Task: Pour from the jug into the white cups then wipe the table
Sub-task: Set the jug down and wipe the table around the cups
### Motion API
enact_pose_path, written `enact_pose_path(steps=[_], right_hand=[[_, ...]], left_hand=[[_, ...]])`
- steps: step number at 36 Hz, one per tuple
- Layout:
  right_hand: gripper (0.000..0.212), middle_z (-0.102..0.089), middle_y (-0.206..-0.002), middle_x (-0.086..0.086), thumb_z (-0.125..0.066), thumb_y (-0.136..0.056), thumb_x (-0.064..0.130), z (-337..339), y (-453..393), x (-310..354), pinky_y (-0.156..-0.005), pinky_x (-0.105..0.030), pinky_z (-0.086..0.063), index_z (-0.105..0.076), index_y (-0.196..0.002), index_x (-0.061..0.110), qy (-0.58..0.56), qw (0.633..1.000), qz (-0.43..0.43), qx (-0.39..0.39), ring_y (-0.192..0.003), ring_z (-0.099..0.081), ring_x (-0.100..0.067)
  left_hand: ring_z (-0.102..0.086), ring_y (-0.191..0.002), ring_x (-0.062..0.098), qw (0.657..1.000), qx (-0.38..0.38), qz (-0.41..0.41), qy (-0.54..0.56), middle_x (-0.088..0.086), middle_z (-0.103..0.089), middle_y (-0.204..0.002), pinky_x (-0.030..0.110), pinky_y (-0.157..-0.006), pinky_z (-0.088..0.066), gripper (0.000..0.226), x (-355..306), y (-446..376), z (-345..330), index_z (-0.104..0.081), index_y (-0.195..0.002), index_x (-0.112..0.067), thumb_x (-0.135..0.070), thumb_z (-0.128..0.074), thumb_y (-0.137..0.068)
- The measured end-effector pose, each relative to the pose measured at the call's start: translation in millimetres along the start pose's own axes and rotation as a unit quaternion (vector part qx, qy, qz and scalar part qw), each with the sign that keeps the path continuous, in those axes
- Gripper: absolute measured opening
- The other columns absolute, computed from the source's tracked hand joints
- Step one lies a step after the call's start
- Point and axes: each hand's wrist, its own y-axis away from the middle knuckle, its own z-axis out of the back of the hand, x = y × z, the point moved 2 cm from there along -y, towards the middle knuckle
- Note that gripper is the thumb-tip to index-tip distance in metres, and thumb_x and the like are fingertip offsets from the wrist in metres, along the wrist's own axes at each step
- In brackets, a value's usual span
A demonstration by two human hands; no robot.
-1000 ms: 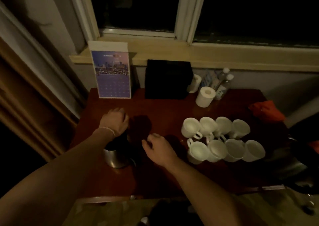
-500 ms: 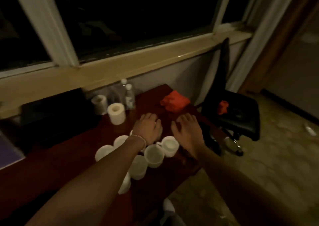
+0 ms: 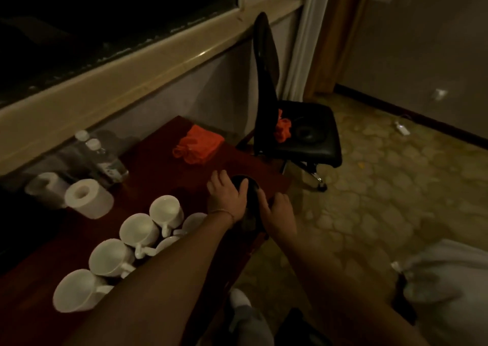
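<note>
Dim hotel-like room, window sill [image 3: 148,81], office chair [image 3: 298,126]

toilet rolls: two white rolls [image 3: 88,198] at the far left, one upright and nearer, one behind it
bottles: two clear capped bottles [image 3: 105,158] just right of the rolls, by the wall
orange cloth: crumpled orange cloth [image 3: 197,148] at the far right corner of the tabletop
chair: black office chair [image 3: 298,131] right of the tabletop, a small orange item [image 3: 282,129] on its seat
window: dark window [image 3: 105,15] above a pale sill [image 3: 148,76]
floor: patterned floor [image 3: 383,192] at right
</note>
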Motion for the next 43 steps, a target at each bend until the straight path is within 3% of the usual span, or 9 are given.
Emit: enact_pose_path(steps=[3,6,11,20,25,30,36,41,43], right_hand=[[0.055,-0.057,-0.083,-0.004,-0.039,-0.098,0.069,-9,-1,-5,-0.055,-0.034,-0.047,-0.049,-0.083,0.017,-0.076,0.996,-0.043,0.011,-0.068,-0.058,-0.018],[0.058,-0.060,-0.077,-0.005,-0.043,-0.096,0.070,-12,-2,-8,-0.053,-0.037,-0.049,-0.052,-0.081,0.015,-0.097,0.994,-0.057,0.002,-0.065,-0.062,-0.022],[0.066,-0.044,-0.056,-0.001,-0.048,-0.091,0.074,-14,-3,-10,-0.047,-0.034,-0.035,-0.044,-0.062,0.014,-0.134,0.990,-0.045,-0.013,-0.047,-0.044,-0.017],[0.066,-0.036,-0.043,0.005,-0.051,-0.096,0.064,-9,-9,-11,-0.046,-0.033,-0.027,-0.040,-0.049,0.018,-0.159,0.987,0.002,0.033,-0.038,-0.034,-0.016],[0.066,-0.033,-0.041,0.006,-0.053,-0.100,0.054,-3,-6,-6,-0.040,-0.026,-0.020,-0.037,-0.048,0.017,-0.143,0.989,0.022,-0.004,-0.034,-0.028,-0.009],[0.066,-0.036,-0.042,0.005,-0.052,-0.097,0.060,8,-2,6,-0.045,-0.029,-0.024,-0.038,-0.049,0.017,-0.144,0.989,0.014,-0.031,-0.037,-0.031,-0.013],[0.066,-0.038,-0.040,0.008,-0.055,-0.098,0.056,32,5,58,-0.044,-0.026,-0.026,-0.041,-0.046,0.018,-0.120,0.991,0.024,-0.058,-0.036,-0.036,-0.010],[0.065,-0.049,-0.044,0.000,-0.052,-0.099,0.056,42,16,110,-0.045,-0.029,-0.031,-0.047,-0.046,0.018,-0.130,0.984,0.095,-0.070,-0.039,-0.044,-0.015],[0.066,-0.045,-0.042,0.002,-0.053,-0.099,0.055,41,22,133,-0.045,-0.029,-0.031,-0.043,-0.044,0.019,-0.135,0.982,0.109,-0.069,-0.038,-0.041,-0.014]], left_hand=[[-0.024,-0.149,0.041,0.996,-0.038,0.039,0.065,0.019,-0.015,-0.166,0.055,-0.116,-0.038,0.085,9,-3,-12,-0.023,-0.158,-0.003,-0.054,-0.057,-0.100],[-0.045,-0.139,0.039,0.972,-0.052,0.096,0.207,0.018,-0.034,-0.156,0.052,-0.108,-0.050,0.088,12,-7,-17,-0.030,-0.154,-0.004,-0.051,-0.071,-0.093],[-0.056,-0.129,0.032,0.906,-0.041,0.190,0.376,0.012,-0.047,-0.150,0.038,-0.096,-0.053,0.096,11,-4,-17,-0.024,-0.157,-0.010,-0.039,-0.082,-0.087],[-0.060,-0.104,0.025,0.896,-0.014,0.232,0.379,0.006,-0.059,-0.135,0.037,-0.081,-0.051,0.075,10,-5,-16,-0.046,-0.144,-0.014,-0.044,-0.082,-0.086],[-0.065,-0.115,0.032,0.892,-0.023,0.236,0.386,0.008,-0.063,-0.133,0.043,-0.088,-0.058,0.073,5,-6,-13,-0.052,-0.140,-0.013,-0.045,-0.085,-0.082],[-0.068,-0.105,0.030,0.892,-0.029,0.212,0.398,0.005,-0.065,-0.121,0.042,-0.083,-0.060,0.068,-9,-5,3,-0.058,-0.131,-0.016,-0.047,-0.087,-0.078],[-0.072,-0.096,0.025,0.883,-0.053,0.177,0.432,0.004,-0.072,-0.113,0.043,-0.085,-0.063,0.073,-22,-5,49,-0.068,-0.120,-0.017,-0.057,-0.087,-0.063],[-0.072,-0.087,0.018,0.881,-0.074,0.145,0.445,0.001,-0.074,-0.100,0.032,-0.076,-0.059,0.039,-23,-5,100,-0.073,-0.101,-0.019,-0.047,-0.086,-0.077],[-0.071,-0.088,0.017,0.878,-0.091,0.139,0.449,0.001,-0.072,-0.103,0.032,-0.078,-0.058,0.044,-21,-2,125,-0.070,-0.105,-0.020,-0.048,-0.087,-0.076]])
